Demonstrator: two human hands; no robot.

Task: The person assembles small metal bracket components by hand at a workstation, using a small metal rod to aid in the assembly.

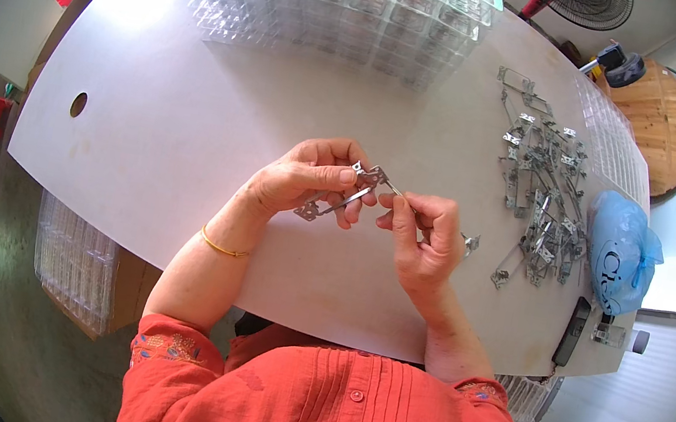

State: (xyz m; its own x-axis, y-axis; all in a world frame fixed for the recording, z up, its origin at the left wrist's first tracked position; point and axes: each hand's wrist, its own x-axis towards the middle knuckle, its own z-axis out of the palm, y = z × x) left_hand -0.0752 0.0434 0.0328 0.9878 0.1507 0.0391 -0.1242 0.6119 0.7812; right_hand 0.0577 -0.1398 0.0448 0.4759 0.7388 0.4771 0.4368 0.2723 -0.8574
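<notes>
A thin silvery metal linkage (367,177), with small bracket plates and narrow rods, spans the space between my hands above the white table (285,97). My left hand (309,173) is closed around it, thumb pressing near a bracket end. My right hand (425,235) pinches the rod end on the other side. A small metal bracket (471,244) shows just past my right hand; whether it belongs to the held linkage I cannot tell. To the right lies a tangled pile of similar metal linkages (544,204).
Stacked clear plastic trays (333,16) stand at the far side. Right of the pile are another clear tray (615,136), a blue plastic bag (621,256), a black handheld device (573,332) and a small clear bottle (610,335). More trays (78,258) sit below the table's left edge.
</notes>
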